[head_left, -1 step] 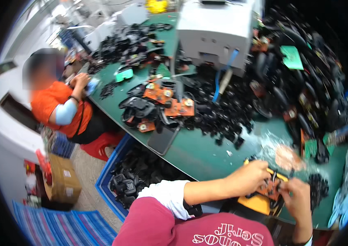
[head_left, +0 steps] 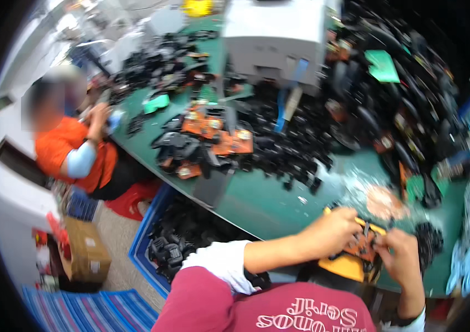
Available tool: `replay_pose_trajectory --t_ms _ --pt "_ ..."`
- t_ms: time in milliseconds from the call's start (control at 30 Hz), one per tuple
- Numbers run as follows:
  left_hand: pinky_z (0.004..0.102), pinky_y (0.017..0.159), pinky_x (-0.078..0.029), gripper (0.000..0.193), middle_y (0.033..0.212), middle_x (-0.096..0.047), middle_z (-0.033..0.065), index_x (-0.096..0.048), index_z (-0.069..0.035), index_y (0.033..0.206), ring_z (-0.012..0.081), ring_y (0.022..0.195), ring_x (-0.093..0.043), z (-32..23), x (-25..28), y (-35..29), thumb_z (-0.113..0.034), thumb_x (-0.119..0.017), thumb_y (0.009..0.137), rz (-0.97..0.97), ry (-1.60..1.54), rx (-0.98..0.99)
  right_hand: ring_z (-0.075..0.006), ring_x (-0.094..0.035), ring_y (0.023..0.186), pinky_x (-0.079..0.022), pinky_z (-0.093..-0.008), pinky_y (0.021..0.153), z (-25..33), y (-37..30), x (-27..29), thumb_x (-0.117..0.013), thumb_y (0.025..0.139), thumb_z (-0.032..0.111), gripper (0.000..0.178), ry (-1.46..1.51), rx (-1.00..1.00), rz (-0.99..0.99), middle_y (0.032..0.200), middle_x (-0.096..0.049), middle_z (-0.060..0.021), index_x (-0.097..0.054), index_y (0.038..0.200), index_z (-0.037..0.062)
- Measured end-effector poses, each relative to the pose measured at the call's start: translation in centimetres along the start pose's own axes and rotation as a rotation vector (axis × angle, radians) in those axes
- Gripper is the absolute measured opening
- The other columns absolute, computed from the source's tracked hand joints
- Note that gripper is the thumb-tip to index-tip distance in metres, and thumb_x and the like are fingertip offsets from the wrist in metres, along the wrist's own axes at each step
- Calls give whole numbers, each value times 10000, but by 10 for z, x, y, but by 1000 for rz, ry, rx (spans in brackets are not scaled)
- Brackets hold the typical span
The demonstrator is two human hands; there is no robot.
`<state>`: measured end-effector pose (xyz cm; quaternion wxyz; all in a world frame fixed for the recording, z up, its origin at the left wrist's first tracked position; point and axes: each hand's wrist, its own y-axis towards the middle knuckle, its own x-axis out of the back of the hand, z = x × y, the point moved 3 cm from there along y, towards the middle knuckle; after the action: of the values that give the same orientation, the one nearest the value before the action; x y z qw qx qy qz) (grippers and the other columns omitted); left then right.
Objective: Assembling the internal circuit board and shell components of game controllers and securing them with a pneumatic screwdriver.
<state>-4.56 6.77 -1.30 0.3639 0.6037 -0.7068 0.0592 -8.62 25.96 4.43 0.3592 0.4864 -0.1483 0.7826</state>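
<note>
A yellow holder point(head_left: 339, 268) stands at the table's near edge, with an orange-brown circuit board point(head_left: 364, 248) lying on it. My left hand point(head_left: 334, 229) bends over the board's left side, its fingers closed at the edge. At the right side, my right hand point(head_left: 401, 252) pinches the board's edge between thumb and fingers. Small dark parts show on the board between the hands; blur hides their kind. Right of my right hand lies a bunch of thin black pieces point(head_left: 429, 243).
Black plastic parts point(head_left: 290, 160) heap on the green table point(head_left: 257, 206) before a grey-white machine point(head_left: 274, 41). More orange boards point(head_left: 232, 143) and a dark phone point(head_left: 211, 189) lie to the left. A blue bin point(head_left: 138, 255) stands below. A person in orange point(head_left: 74, 155) sits at far left.
The whole view has shifted slightly, so the table and machine appear further left and higher. Both hands stay at the circuit board, with only small finger movement.
</note>
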Motion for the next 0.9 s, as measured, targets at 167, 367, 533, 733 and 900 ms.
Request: replay_pose_trajectory --t_ms 167,367,533,733,900 --pt "396 916 -476 542 1081 -640 125 -613 -48 1220 312 1029 -597 1 22 -9 -126 -805 719 -35 -50 57 -294 -646 804 -517 -349 701 -21 0 -8 -767 720 46 239 218 54 -85 866 -644 -113 -652 930 39" --pt "481 1084 -351 761 1473 -338 223 -507 -107 1350 421 1329 -372 -13 18 -11 -165 -845 671 90 3 1 -334 -559 1072 -463 -409 936 -12 -12 -15 -819 703 163 533 154 66 -188 1185 -593 -120 -617 1192 93" --pt "462 1021 -424 501 1392 -453 227 -658 -123 1177 407 1246 -490 -16 5 -17 -152 -814 702 122 77 -58 -330 -556 1096 -484 -409 912 -11 -21 -26 -806 731 214 480 124 107 -147 1226 -581 -113 -634 1163 92" --pt "457 979 -460 430 1331 -496 231 -671 -105 1129 414 1169 -539 -17 11 -22 -155 -787 718 117 146 -30 -294 -593 1078 -502 -390 890 -56 -9 21 -729 797 143 297 -124 -102 -415 1108 -653 -111 -653 1079 89" --pt "459 1013 -425 547 1399 -444 242 -638 -110 1225 421 1233 -488 -15 6 -14 -220 -818 720 159 117 -39 -333 -582 997 -496 -423 856 -182 1 52 -572 754 -17 296 -465 -263 -127 1026 -645 -79 -659 1017 87"
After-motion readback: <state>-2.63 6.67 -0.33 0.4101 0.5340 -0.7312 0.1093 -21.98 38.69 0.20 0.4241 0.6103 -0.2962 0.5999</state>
